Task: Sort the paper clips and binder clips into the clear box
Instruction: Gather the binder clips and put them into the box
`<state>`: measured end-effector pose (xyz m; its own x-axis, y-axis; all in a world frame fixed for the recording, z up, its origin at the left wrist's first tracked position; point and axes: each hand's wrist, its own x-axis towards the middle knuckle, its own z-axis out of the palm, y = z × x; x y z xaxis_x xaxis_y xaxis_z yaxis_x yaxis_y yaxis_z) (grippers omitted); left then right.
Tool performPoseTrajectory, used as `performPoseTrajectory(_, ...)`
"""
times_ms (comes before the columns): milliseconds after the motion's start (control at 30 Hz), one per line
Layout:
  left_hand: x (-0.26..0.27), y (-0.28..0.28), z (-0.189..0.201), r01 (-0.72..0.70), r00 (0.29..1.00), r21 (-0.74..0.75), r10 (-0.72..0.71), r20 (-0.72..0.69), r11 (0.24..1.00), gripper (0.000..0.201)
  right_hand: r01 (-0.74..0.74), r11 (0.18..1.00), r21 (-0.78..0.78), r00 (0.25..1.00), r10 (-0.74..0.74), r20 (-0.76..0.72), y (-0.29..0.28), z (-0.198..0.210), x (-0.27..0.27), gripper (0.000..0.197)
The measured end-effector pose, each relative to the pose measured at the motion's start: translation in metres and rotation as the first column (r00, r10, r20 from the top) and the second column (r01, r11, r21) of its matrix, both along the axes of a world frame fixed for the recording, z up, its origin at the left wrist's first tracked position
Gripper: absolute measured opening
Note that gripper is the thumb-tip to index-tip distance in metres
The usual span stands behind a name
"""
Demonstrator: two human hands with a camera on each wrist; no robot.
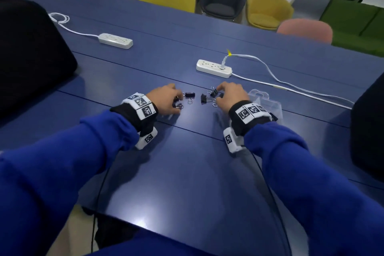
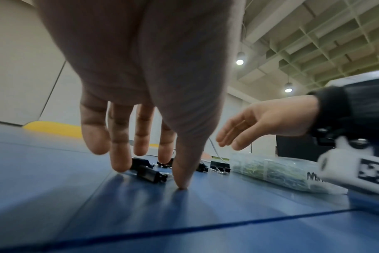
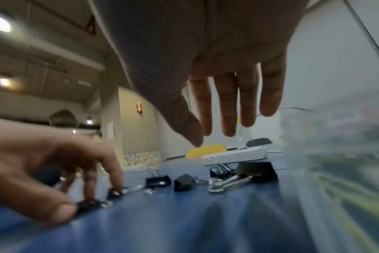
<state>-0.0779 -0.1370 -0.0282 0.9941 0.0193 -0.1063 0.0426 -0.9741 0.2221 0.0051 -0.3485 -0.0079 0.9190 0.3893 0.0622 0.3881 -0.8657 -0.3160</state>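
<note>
Several black binder clips lie on the blue table [image 1: 187,151] between my hands; one [image 1: 190,95] sits near the left hand and a cluster [image 1: 214,92] by the right. My left hand [image 1: 177,103] reaches down with its thumb tip on the table and its fingertips [image 2: 119,164] touching small clips [image 2: 147,173]. My right hand [image 3: 214,133] hovers over a large clip [image 3: 257,169] and smaller ones [image 3: 183,183], fingers straight and holding nothing. The clear box [image 1: 268,103] lies beside the right wrist, with paper clips showing inside [image 2: 277,169].
A white power strip [image 1: 214,68] with a plugged cable lies just beyond the clips, its cord running right. A second strip [image 1: 115,41] is at the far left. Dark bulky objects stand at the left [image 1: 31,52] and right [image 1: 367,131] edges. Chairs line the far side.
</note>
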Motion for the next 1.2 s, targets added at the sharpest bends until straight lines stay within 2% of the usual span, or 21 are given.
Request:
performPoseTrajectory(67,0.0,-0.003,-0.001,0.016,1.0,0.017,-0.016,0.02,1.0,0.044,0.011,0.976,-0.218,1.0,-0.007,0.021,0.011,-0.004,0.011,0.039)
performPoseTrajectory(167,0.0,-0.008,-0.004,0.073,0.996,0.021,-0.074,0.042,0.997,0.026,-0.001,0.937,-0.348,1.0,0.002,0.004,0.019,-0.013,0.02,0.037)
performPoseTrajectory(267,-0.001,-0.01,-0.009,0.103,0.991,0.041,-0.106,0.077,0.994,0.017,-0.006,0.93,-0.368,1.0,0.01,0.008,0.022,-0.016,0.02,0.032)
performPoseTrajectory(467,-0.003,-0.002,-0.01,0.003,0.987,0.066,-0.014,0.16,0.998,0.026,-0.054,0.944,-0.326,0.996,0.029,-0.083,0.021,-0.013,0.014,0.035)
performPoseTrajectory(567,-0.004,0.001,-0.011,-0.037,0.99,0.053,0.03,0.136,0.998,0.026,-0.069,0.936,-0.345,0.991,0.026,-0.129,0.023,-0.011,0.006,0.038)
performPoseTrajectory(667,-0.002,-0.001,-0.012,-0.019,0.995,-0.019,0.021,0.096,1.0,0.021,-0.114,0.938,-0.327,0.988,0.071,-0.14,0.023,-0.011,0.0,0.043)
performPoseTrajectory(767,-0.002,-0.002,-0.011,0.008,0.997,-0.059,-0.004,0.078,0.998,0.023,-0.15,0.946,-0.287,0.984,0.115,-0.137,0.023,-0.007,-0.003,0.028)
performPoseTrajectory(867,-0.003,-0.001,-0.01,0.034,0.996,-0.041,-0.03,0.089,0.999,0.027,-0.162,0.965,-0.208,0.981,0.135,-0.138,0.022,-0.01,-0.003,0.025)
performPoseTrajectory(1000,-0.002,0.001,-0.012,0.086,0.993,-0.06,-0.08,0.085,0.995,0.036,-0.079,0.99,0.12,0.97,0.104,-0.22,0.023,-0.007,-0.002,0.033)
performPoseTrajectory(1100,0.0,0.001,-0.013,0.102,0.992,-0.052,-0.098,0.083,0.993,0.03,0.062,0.937,0.344,0.923,0.078,-0.378,0.028,0.0,0.0,0.038)
performPoseTrajectory(1200,0.001,0.002,-0.016,0.081,0.992,-0.049,-0.076,0.099,0.995,0.029,0.16,0.881,0.445,0.901,0.053,-0.43,0.031,0.001,0.004,0.037)
